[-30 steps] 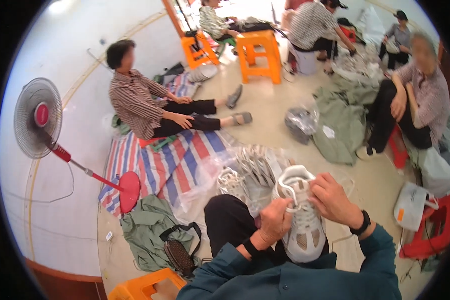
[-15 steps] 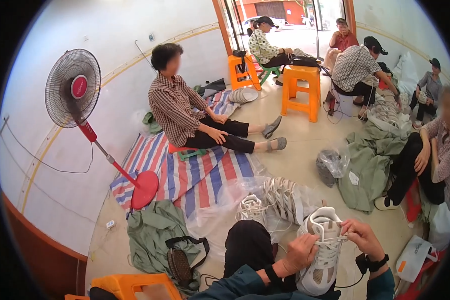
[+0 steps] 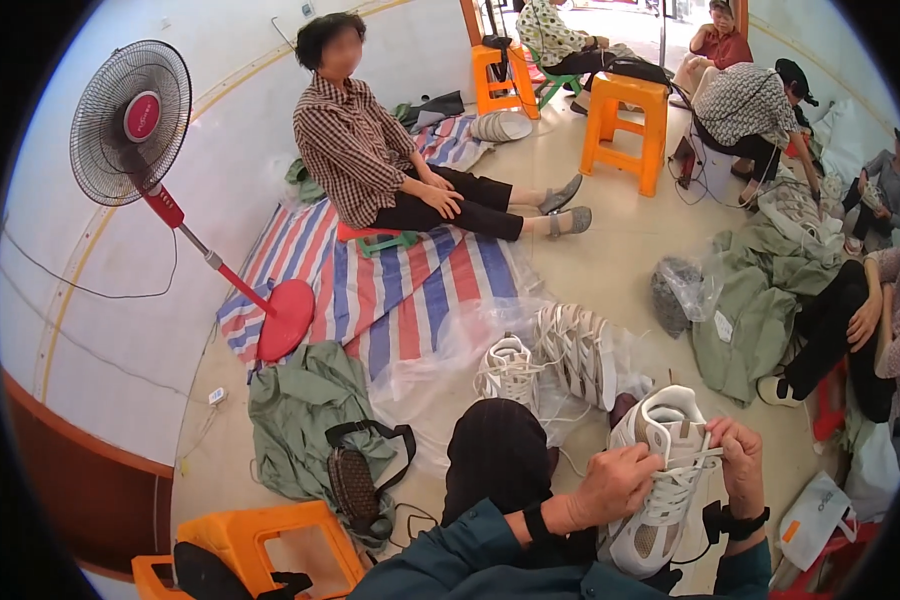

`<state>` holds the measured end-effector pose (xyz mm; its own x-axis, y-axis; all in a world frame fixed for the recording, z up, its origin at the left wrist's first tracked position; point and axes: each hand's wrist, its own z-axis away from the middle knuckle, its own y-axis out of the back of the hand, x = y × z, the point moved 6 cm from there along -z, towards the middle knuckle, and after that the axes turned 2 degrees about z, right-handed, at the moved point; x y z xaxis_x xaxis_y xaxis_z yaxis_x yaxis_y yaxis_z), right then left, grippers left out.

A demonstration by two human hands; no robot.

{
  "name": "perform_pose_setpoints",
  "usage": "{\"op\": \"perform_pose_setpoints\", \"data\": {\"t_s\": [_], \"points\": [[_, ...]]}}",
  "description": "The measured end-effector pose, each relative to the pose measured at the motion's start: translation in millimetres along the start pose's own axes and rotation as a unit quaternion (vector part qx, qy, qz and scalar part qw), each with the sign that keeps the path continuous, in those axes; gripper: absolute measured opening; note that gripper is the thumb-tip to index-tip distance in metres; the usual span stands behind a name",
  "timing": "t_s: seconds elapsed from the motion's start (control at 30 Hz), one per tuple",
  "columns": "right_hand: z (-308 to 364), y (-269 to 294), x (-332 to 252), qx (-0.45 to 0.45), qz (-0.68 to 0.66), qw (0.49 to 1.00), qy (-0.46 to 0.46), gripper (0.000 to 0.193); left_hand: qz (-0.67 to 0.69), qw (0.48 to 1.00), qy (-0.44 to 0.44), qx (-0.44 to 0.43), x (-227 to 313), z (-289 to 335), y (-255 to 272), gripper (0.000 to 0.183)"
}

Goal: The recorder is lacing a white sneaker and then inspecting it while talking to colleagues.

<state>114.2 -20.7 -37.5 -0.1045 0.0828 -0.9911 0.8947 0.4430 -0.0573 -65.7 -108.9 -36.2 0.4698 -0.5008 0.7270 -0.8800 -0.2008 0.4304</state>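
Note:
A white and beige sneaker (image 3: 638, 545) stands near my lap, its toe toward me and its padded collar facing away. White shoelaces (image 3: 674, 494) criss-cross its front. On the left side of the tongue, my left hand (image 3: 618, 486) is closed, thumb and forefinger pinching the lace near the top eyelets. My right hand (image 3: 740, 458) pinches a lace strand at the right upper edge of the shoe. A second sneaker (image 3: 511, 372) sits beyond my dark-trousered knee. Beside it lies a stack of similar shoes (image 3: 576, 355) on clear plastic.
An orange stool (image 3: 232, 530) and a brown bag (image 3: 353, 487) on green cloth are at my left. A red fan (image 3: 286, 320) stands by the striped sheet (image 3: 400, 315), where a person (image 3: 370, 150) sits. White bags (image 3: 813, 520) lie at right; several people sit farther back.
The view has tipped downward, so the room sits higher in it. My left hand has shifted up and right over the sneaker's tongue; both hands still pinch the lace.

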Motion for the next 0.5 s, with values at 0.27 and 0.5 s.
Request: {"op": "perform_pose_setpoints", "data": {"t_s": [0.27,0.5], "points": [[5,2,-1,0.002,0.001,1.0,0.014,0.032,0.075,0.993,0.045,-0.081,-2,-3,3,0.017],[6,4,0,-0.012,-0.003,1.0,0.028,0.031,0.176,0.965,0.138,-0.134,-11,-5,2,0.015]]}}
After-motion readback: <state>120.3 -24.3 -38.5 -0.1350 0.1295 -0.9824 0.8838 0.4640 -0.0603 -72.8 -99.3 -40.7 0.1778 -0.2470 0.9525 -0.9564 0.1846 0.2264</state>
